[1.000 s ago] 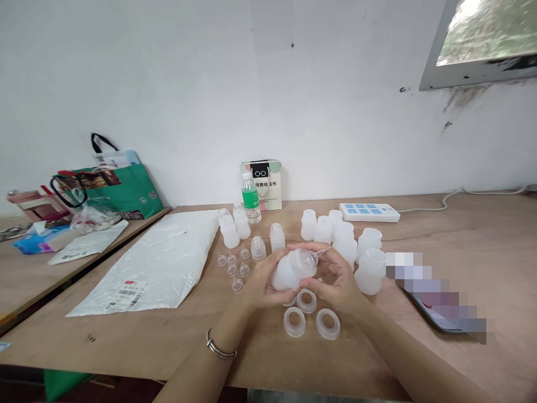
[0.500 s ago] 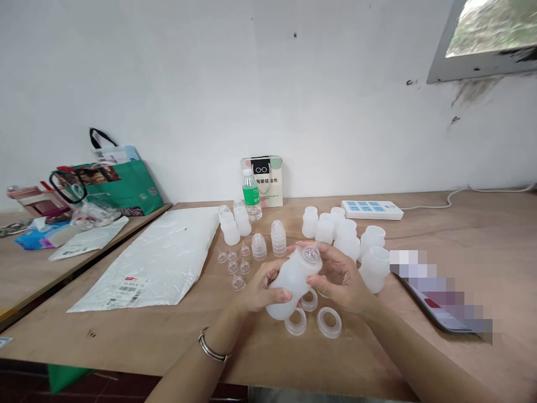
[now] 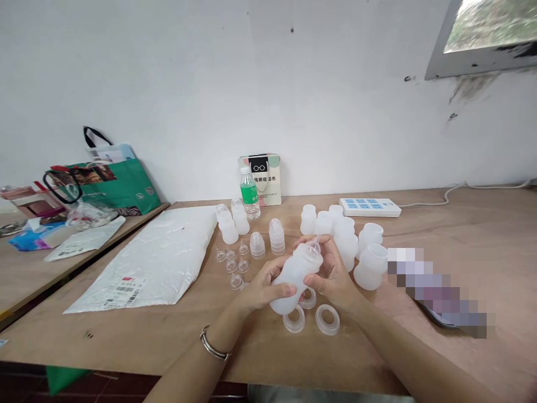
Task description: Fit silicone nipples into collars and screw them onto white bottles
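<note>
A frosted white baby bottle [image 3: 291,277] is tilted in the air between my hands, its neck up and to the right. A clear nipple [image 3: 314,245] sits at its mouth. My left hand [image 3: 264,288] wraps round the body, thumb across the front. My right hand [image 3: 331,268] closes round the neck end, with its fingers behind the nipple. Collar rings [image 3: 328,319] lie on the table just below the bottle, one partly hidden. Left of my hands are several loose nipples [image 3: 231,265]. Beyond them stand stacked clear caps [image 3: 257,245].
Several open bottles [image 3: 371,267] stand at the right, near a power strip [image 3: 369,207] and a blurred phone [image 3: 440,302]. Capped bottles [image 3: 228,229], a water bottle [image 3: 250,194] and a paper bag [image 3: 271,182] are behind. A white mailer [image 3: 155,263] lies left.
The bottle is turned slightly, so the nipple now points more upright and shows from the side. My right fingers have shifted round the neck. The camera view has moved a little.
</note>
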The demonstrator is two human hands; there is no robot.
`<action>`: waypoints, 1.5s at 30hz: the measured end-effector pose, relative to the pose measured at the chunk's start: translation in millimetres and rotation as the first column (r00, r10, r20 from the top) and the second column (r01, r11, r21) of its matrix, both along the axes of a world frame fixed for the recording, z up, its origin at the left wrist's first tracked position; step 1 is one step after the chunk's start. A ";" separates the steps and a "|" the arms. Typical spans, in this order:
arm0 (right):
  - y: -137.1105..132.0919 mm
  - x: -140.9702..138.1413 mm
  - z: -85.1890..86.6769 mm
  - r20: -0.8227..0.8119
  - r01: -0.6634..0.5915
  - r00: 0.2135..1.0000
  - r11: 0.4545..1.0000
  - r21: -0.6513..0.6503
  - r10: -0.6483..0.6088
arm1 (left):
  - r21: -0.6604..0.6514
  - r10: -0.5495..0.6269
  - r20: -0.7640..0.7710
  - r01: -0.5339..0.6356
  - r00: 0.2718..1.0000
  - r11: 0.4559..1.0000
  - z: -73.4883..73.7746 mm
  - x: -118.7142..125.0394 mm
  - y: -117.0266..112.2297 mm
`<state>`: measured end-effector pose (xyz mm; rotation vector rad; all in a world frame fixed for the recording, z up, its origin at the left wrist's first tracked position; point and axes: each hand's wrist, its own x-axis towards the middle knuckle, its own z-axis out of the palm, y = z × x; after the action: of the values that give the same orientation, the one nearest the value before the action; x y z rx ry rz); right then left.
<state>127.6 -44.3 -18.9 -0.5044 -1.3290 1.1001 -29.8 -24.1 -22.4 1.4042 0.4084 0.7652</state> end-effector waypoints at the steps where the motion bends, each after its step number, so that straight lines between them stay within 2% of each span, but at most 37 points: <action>1: 0.0 0.0 -1.2 -0.013 -0.046 0.999 0.999 -0.005 0.046 | 0.004 0.010 0.004 -0.010 1.000 1.000 0.0 0.1 0.4; 3: -0.3 0.2 -3.0 -0.039 -0.128 0.991 0.991 -0.033 0.127 | 0.016 0.024 0.018 -0.024 1.000 1.000 -0.4 -0.5 1.1; 5: 0.1 0.0 -3.8 -0.056 -0.134 0.990 0.989 -0.058 0.131 | 0.033 0.027 0.029 -0.028 0.999 0.999 -1.0 -1.4 1.5; 10: 2.3 -0.7 -2.4 -0.088 0.080 0.993 0.997 0.009 -0.079 | 0.028 0.027 -0.010 -0.027 1.000 0.999 -3.0 -0.7 0.4; 12: 0.9 -0.9 -2.3 -0.053 0.030 0.998 0.999 -0.012 -0.031 | 0.029 0.042 -0.015 -0.041 0.999 0.999 -3.6 0.6 -0.3; 15: -2.6 -2.4 -3.4 -0.011 -0.130 0.992 0.988 -0.089 0.130 | 0.056 0.064 0.015 -0.064 0.998 0.996 -3.4 1.6 -0.3; 16: -3.4 -3.1 -4.0 -0.007 -0.125 0.992 0.987 -0.099 0.125 | 0.068 0.070 0.024 -0.072 0.997 0.995 -3.0 1.5 0.0; 19: -3.7 -4.6 -5.8 -0.028 0.034 0.999 0.998 -0.057 -0.036 | 0.110 0.092 0.030 -0.095 0.995 0.989 -2.4 0.5 1.3; 20: -3.3 -4.6 -6.1 -0.042 0.050 0.998 0.998 -0.044 -0.052 | 0.118 0.094 0.029 -0.097 0.995 0.988 -2.5 0.0 1.7; 24: -2.8 -3.3 -5.7 -0.006 -0.137 0.991 0.985 -0.101 0.137 | 0.129 0.100 0.009 -0.100 0.995 0.987 -4.3 -1.3 2.4; 28: -4.7 -2.9 -4.9 -0.003 -0.063 0.998 0.995 -0.072 0.063 | 0.209 0.137 0.007 -0.136 0.991 0.968 -3.7 -1.0 0.6; 32: -5.5 -2.9 -5.6 0.019 -0.197 0.980 0.975 -0.107 0.200 | 0.198 0.076 -0.014 -0.072 0.997 0.978 -1.7 -0.2 -1.9; 36: -4.9 -4.3 -5.0 -0.028 -0.050 0.998 0.997 -0.060 0.048 | 0.237 0.163 -0.035 -0.150 0.986 0.960 -1.6 0.1 -2.1; 38: -4.7 -4.9 -4.7 -0.039 -0.082 0.996 0.995 -0.057 0.080 | 0.242 0.164 -0.040 -0.150 0.986 0.959 -2.5 -0.1 -1.5; 40: -4.4 -4.9 -4.9 0.004 -0.154 0.988 0.982 -0.110 0.155 | 0.221 0.131 -0.028 -0.121 0.991 0.968 -4.1 -0.6 -0.6; 45: -3.3 -4.8 -8.2 -0.041 -0.077 0.996 0.993 -0.084 0.074 | 0.228 0.111 -0.048 -0.097 0.993 0.969 -6.1 -1.3 1.9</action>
<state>122.8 -47.5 -27.2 -0.4973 -1.2810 1.2274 -31.1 -22.2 -28.5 1.6319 0.4559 0.8775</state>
